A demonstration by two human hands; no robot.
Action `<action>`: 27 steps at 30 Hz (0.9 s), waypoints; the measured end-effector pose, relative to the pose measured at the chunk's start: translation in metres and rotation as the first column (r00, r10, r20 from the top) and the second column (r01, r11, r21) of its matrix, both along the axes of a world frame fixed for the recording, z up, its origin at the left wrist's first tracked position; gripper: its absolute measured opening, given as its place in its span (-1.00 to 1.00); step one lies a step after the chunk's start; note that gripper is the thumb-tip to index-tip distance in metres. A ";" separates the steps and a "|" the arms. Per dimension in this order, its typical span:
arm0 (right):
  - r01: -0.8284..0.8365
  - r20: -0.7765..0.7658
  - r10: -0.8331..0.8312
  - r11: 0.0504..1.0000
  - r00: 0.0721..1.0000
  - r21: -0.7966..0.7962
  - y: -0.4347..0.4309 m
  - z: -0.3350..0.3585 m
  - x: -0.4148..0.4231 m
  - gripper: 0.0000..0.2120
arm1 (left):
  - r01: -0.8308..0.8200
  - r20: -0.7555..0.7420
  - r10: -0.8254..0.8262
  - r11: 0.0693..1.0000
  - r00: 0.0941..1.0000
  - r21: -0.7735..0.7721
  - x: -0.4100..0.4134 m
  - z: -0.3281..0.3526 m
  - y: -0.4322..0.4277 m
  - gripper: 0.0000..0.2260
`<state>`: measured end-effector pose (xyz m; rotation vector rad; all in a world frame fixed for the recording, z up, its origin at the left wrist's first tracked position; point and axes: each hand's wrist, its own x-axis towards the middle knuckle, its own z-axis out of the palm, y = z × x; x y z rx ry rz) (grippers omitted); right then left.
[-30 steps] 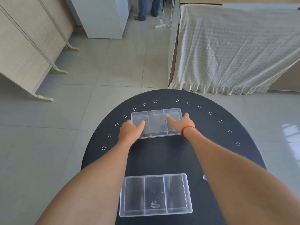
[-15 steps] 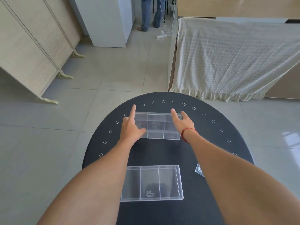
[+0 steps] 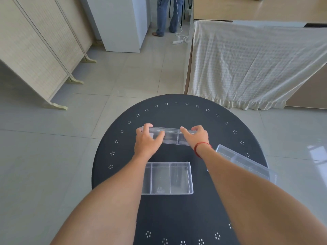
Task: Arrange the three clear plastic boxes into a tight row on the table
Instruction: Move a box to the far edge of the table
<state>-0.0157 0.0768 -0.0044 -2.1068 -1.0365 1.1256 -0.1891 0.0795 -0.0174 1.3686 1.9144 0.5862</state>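
Observation:
Three clear plastic boxes with dividers are on a round black table (image 3: 219, 131). The far box (image 3: 171, 137) is tipped up on its long edge near the table's middle. My left hand (image 3: 147, 140) grips its left end, fingers over the top rim and thumb on the front. My right hand (image 3: 196, 137) grips its right end the same way. A second box (image 3: 168, 177) lies flat nearer to me, between my forearms. The third box (image 3: 247, 163) lies at an angle near the right edge, partly hidden by my right forearm.
The table has a ring of small white dot marks near its rim. Beyond it stands furniture draped in a cream cloth (image 3: 256, 64). A folding screen (image 3: 35, 50) stands at the left. A person's legs (image 3: 166, 16) and a power strip show on the tiled floor.
Both hands closed over the ends of the far box and tipped it from lying flat up onto its edge. The view shifted, bringing the third box at the right into sight.

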 end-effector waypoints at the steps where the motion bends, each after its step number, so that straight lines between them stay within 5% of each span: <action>1: -0.018 0.005 0.018 1.000 1.000 -0.008 -0.002 0.001 -0.001 -0.43 | -0.020 -0.013 0.020 1.000 1.000 0.017 0.000 0.001 -0.001 -0.62; 13: -0.239 0.168 0.257 0.963 0.952 -0.121 -0.029 -0.018 -0.008 -0.51 | -0.009 -0.005 0.009 1.000 1.000 -0.022 -0.002 -0.021 -0.025 -0.76; 21: -0.311 0.406 0.320 0.946 0.856 -0.091 -0.018 -0.023 -0.015 -0.44 | 0.136 -0.313 -0.122 0.990 0.942 0.024 0.003 -0.028 -0.019 -0.51; 27: -0.464 0.385 0.490 0.870 0.782 -0.167 -0.003 -0.024 -0.016 -0.35 | 0.353 -0.379 -0.317 0.935 0.869 0.028 0.009 -0.031 0.001 -0.48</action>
